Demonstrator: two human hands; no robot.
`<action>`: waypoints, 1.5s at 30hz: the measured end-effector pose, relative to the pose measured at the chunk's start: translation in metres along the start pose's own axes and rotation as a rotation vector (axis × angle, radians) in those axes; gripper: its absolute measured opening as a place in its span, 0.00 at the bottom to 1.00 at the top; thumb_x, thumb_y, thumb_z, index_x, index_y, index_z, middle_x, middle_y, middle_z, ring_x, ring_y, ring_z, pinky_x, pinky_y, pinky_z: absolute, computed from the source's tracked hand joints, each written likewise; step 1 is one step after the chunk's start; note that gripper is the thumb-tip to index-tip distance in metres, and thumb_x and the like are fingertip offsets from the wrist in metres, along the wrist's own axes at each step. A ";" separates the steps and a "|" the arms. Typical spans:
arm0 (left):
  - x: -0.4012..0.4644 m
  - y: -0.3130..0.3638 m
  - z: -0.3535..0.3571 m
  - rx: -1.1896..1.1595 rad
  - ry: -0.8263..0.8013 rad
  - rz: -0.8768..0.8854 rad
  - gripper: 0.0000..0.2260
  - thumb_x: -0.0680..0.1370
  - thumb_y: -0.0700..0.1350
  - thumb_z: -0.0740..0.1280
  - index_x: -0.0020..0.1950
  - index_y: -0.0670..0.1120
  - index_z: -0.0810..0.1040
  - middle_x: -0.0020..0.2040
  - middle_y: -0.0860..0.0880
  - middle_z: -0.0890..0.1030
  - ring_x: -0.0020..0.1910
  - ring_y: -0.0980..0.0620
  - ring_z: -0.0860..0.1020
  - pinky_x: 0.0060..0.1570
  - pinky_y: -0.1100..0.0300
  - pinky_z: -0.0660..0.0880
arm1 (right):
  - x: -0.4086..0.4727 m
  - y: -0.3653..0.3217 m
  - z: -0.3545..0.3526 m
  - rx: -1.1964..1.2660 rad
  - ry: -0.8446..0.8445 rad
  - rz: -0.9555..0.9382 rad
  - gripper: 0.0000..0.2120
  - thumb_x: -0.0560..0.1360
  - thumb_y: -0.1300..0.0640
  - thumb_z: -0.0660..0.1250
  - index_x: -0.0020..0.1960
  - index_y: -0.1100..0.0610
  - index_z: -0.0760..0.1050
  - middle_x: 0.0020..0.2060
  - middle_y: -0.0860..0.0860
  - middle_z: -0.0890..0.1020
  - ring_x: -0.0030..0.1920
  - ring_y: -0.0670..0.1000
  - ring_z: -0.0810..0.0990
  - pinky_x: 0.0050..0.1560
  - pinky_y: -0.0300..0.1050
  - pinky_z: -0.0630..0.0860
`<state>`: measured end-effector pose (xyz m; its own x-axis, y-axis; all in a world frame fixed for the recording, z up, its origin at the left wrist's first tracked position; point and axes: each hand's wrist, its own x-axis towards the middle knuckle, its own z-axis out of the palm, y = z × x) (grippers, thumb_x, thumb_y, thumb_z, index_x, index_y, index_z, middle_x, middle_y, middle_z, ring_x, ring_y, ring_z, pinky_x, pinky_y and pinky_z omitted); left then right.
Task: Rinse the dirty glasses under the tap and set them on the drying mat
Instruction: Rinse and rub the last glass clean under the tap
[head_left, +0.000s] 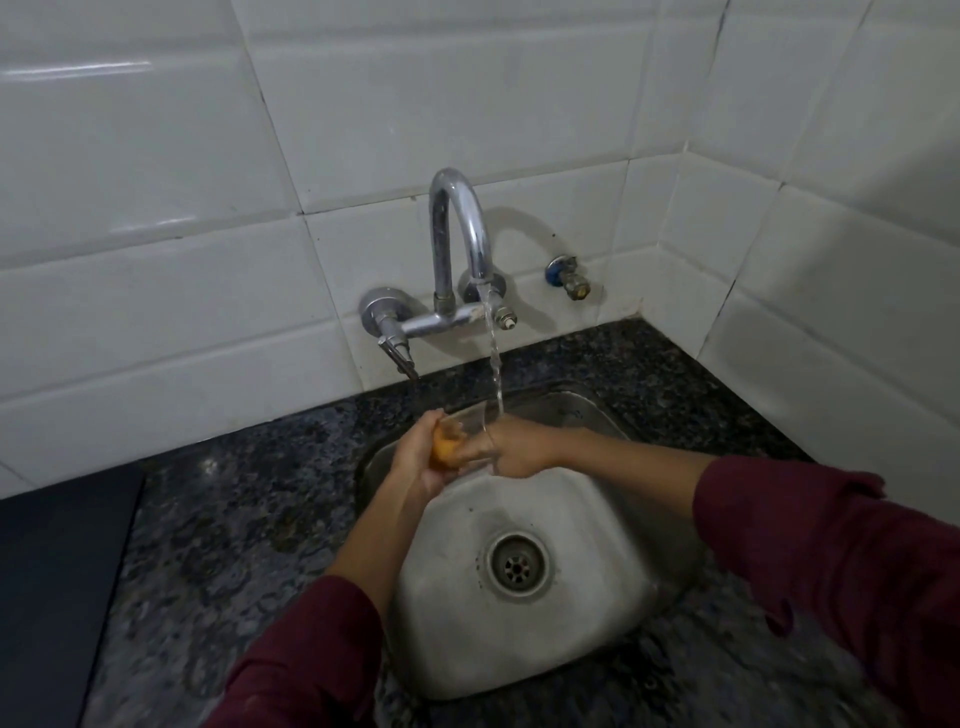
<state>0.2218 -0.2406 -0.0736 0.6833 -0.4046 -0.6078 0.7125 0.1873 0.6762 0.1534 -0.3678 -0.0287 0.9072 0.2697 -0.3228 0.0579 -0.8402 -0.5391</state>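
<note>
Holding a clear glass (470, 439) over the back part of the sink (613, 587), we see it lying almost on its side, between both hands. Our right hand (519, 448) has its fingers curled around the right end of the glass and grips it. Our left hand (421, 457) is at the other end, and its fingers are bent around something orange (445, 448), maybe a sponge, that seems to press against the glass; we cannot tell exactly what this orange thing is. A thin stream of water (496, 364) falls from the curved spout of the tap (460, 244) and lands at the right end of the glass, on our right hand. Both arms wear dark red sleeves (810, 540). Below the hands, the metal basin shows its round drain (517, 567). Around the sink is a dark speckled stone counter (228, 519). On the far left of the counter lies a dark flat surface (57, 582), possibly the drying mat, but we cannot be sure. Behind the tap stands a wall of white tiles (208, 156), with a small blue valve (569, 275) to the right of the tap.
</note>
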 end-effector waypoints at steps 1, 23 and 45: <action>0.002 0.000 -0.002 0.003 -0.044 0.012 0.11 0.79 0.51 0.63 0.51 0.45 0.77 0.43 0.43 0.83 0.39 0.46 0.82 0.33 0.51 0.81 | 0.000 -0.002 -0.002 0.222 -0.010 0.038 0.27 0.73 0.70 0.59 0.69 0.51 0.70 0.65 0.54 0.76 0.62 0.54 0.76 0.45 0.34 0.73; 0.007 0.008 -0.010 0.001 -0.108 0.150 0.08 0.77 0.48 0.63 0.42 0.46 0.77 0.34 0.46 0.83 0.32 0.49 0.80 0.29 0.60 0.76 | 0.003 -0.012 -0.010 0.873 -0.238 0.129 0.28 0.76 0.71 0.56 0.72 0.52 0.64 0.71 0.50 0.69 0.68 0.48 0.69 0.44 0.38 0.78; 0.002 0.002 -0.009 0.013 -0.119 0.162 0.08 0.78 0.48 0.63 0.45 0.45 0.78 0.42 0.43 0.81 0.39 0.47 0.80 0.40 0.53 0.78 | -0.001 -0.004 -0.004 0.699 -0.220 0.061 0.32 0.73 0.74 0.57 0.72 0.50 0.64 0.72 0.50 0.68 0.70 0.51 0.68 0.56 0.41 0.70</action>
<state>0.2259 -0.2329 -0.0768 0.7643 -0.4734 -0.4378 0.5924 0.2474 0.7667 0.1542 -0.3665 -0.0229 0.7914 0.3820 -0.4773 -0.3359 -0.3805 -0.8616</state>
